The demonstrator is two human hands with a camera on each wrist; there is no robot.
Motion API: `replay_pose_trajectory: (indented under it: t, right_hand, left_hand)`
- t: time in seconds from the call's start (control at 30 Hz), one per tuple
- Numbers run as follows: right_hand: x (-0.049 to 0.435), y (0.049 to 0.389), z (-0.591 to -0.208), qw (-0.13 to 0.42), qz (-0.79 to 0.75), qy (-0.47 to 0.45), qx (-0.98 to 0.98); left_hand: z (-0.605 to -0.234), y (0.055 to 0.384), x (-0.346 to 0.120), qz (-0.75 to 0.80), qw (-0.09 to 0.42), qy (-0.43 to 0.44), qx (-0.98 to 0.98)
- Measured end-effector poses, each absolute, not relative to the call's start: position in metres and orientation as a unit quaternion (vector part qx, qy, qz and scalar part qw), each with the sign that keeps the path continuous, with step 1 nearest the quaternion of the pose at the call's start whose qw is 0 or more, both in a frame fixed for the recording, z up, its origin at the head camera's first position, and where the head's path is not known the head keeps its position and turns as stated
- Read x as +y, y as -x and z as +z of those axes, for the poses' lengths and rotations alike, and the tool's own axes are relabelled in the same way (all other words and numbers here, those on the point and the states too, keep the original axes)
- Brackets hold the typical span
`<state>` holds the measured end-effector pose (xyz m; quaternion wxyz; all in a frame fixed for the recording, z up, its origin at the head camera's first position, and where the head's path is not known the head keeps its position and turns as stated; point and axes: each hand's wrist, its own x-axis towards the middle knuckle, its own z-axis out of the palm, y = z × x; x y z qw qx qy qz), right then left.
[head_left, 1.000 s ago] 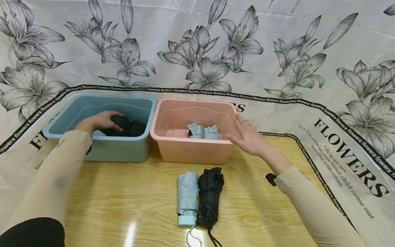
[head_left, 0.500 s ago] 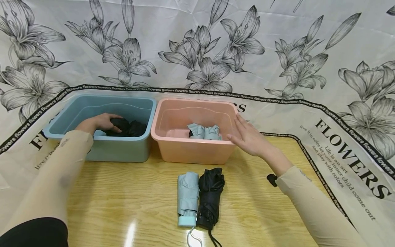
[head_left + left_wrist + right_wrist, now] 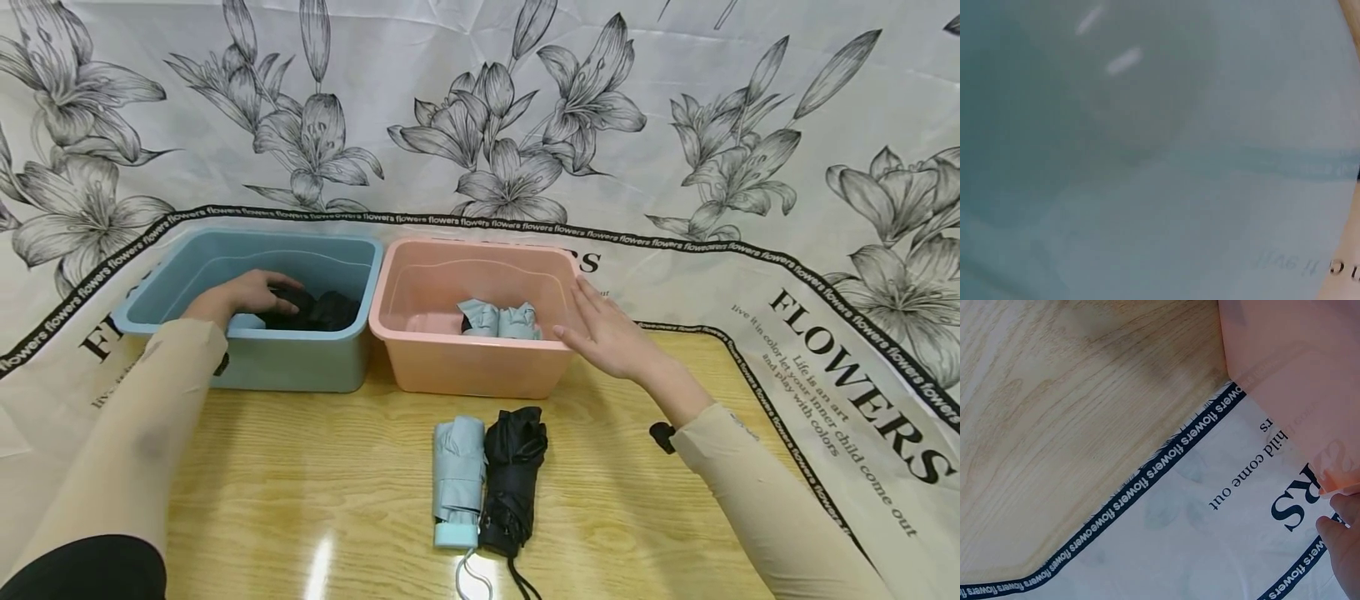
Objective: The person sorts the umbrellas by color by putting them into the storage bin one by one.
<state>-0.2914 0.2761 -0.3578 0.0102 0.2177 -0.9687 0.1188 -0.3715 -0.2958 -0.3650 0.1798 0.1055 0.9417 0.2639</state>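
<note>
Inside the blue bin (image 3: 288, 362), my left hand (image 3: 242, 297) grips a black folded umbrella (image 3: 300, 302), fingers over its far side. Another black bundle (image 3: 335, 312) lies right beside it, and a light blue piece (image 3: 246, 322) shows under the wrist. My right hand (image 3: 611, 337), fingers straight, rests against the right rim of the pink bin (image 3: 472, 371). In that bin stand two light blue folded umbrellas (image 3: 498, 321), their lower parts hidden by the front wall. Only the blurred bluish bin wall (image 3: 1210, 206) fills the left wrist view.
On the wooden table (image 3: 322, 467), in front of the bins, lie a light blue folded umbrella (image 3: 458, 475) and a black folded umbrella (image 3: 513, 479) side by side, wrist cords toward me. A flower-printed cloth (image 3: 675, 283) covers the back and right side.
My left hand's fingers have shifted slightly on the black umbrella. The whole view has drifted a little; the right hand stays at the pink bin's rim.
</note>
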Motion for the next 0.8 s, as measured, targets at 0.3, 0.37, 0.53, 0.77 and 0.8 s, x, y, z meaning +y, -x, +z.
replay_pose_trajectory:
  t: [0.3,0.37,0.53,0.77,0.8]
  right_hand:
    - [0.275,0.291,-0.360,0.007,0.120,-0.220,-0.968]
    - [0.276,0.291,-0.359,0.007,0.121,-0.218,-0.968]
    - [0.276,0.291,-0.358,0.006,0.122,-0.215,-0.969]
    - [0.276,0.291,-0.358,0.010,0.122,-0.219,-0.968]
    - [0.277,0.291,-0.358,0.011,0.122,-0.219,-0.968]
  left_hand:
    - [-0.355,0.357,-0.295,0.282,0.130,-0.103,0.945]
    - [-0.352,0.352,-0.294,0.291,0.113,-0.104,0.944]
    - [-0.344,0.337,-0.287,0.328,0.081,-0.112,0.935]
    - [-0.336,0.304,-0.264,0.373,-0.004,-0.118,0.920]
    - [-0.335,0.298,-0.260,0.377,-0.023,-0.120,0.918]
